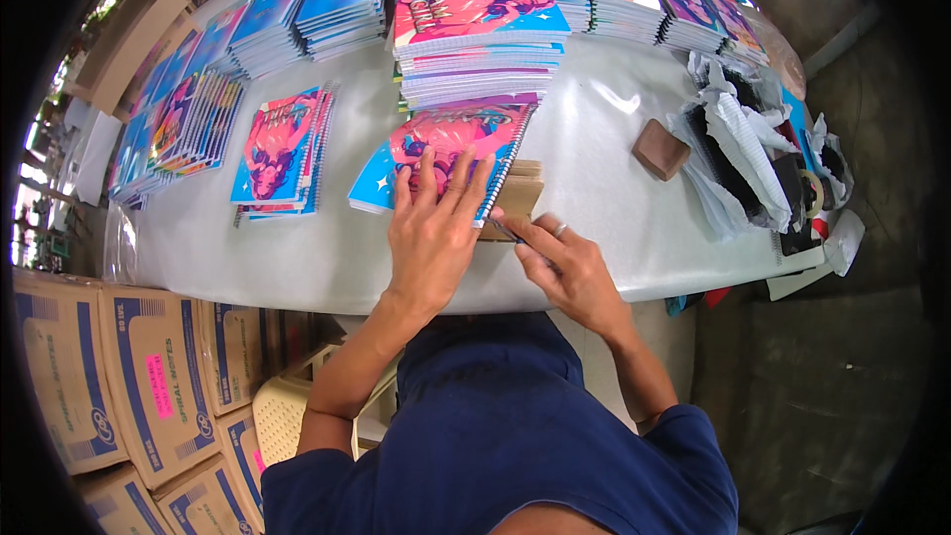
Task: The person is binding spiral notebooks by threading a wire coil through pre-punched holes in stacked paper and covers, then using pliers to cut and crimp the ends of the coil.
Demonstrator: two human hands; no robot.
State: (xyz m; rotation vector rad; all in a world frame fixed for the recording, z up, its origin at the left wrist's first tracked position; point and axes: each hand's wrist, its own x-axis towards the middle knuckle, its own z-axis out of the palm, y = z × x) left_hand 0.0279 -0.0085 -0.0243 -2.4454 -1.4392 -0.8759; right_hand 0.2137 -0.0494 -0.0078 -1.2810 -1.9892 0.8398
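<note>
A spiral notebook (451,129) with a pink and blue illustrated cover lies tilted in front of me, its wire binding along the right side. My left hand (433,228) presses flat on the cover with the fingers apart. At the binding's near end, my right hand (575,272), a ring on one finger, is closed round a thin dark tool (508,230) whose exact kind I cannot make out. Brown board pieces (525,183) show beneath the notebook's right edge. Just beyond it rises a tall stack of similar notebooks (480,20), and a smaller stack (277,149) sits to the left.
More notebook stacks (342,0) line the far and left parts of the white table (327,253). On the right are a brown block (661,149), torn wrapping (738,149) and a tape roll (814,194). Cartons (154,367) and a cream plastic chair (297,411) stand at lower left.
</note>
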